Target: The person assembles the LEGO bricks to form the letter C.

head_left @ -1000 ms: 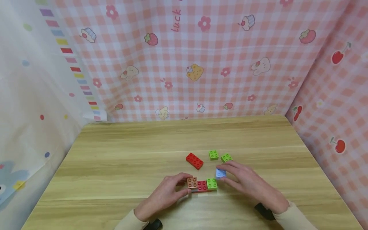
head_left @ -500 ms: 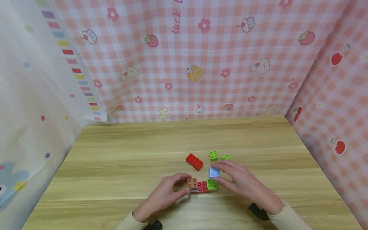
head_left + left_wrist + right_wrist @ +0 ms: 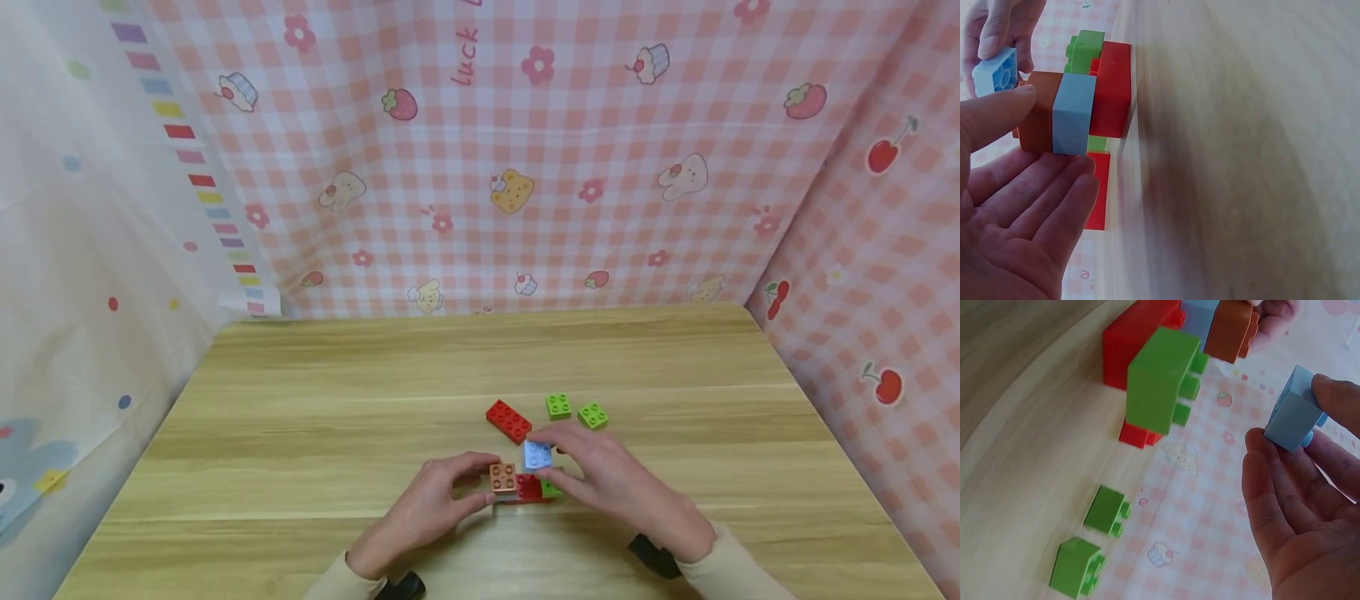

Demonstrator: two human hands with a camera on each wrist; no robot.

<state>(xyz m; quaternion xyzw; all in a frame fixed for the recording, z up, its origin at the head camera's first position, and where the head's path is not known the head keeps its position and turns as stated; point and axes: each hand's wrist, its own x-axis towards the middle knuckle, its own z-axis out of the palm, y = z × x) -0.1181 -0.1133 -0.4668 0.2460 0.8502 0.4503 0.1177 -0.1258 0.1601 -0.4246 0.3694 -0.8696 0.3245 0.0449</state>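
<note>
A small build of toy building bricks stands on the table. Its base is a long red brick (image 3: 1111,90), with a blue brick (image 3: 1074,114) and a brown brick (image 3: 1041,115) stacked on one end and a green brick (image 3: 1159,381) on the other. My left hand (image 3: 431,500) pinches the brown-and-blue end between thumb and fingers. Between thumb and fingertips, my right hand (image 3: 618,475) holds a loose light blue brick (image 3: 537,455) over the build, studs up. In the left wrist view this brick's hollow underside shows, beside the brown brick.
Behind the build lies a separate red brick (image 3: 508,421). Two loose green bricks, one (image 3: 558,407) left of the other (image 3: 592,416), sit beyond the right hand. The wooden table (image 3: 337,367) meets a pink checked cloth (image 3: 450,250) at the back.
My right hand has moved left with the light blue brick, from beside the green end to above the middle of the build. The left hand has stayed at the brown end.
</note>
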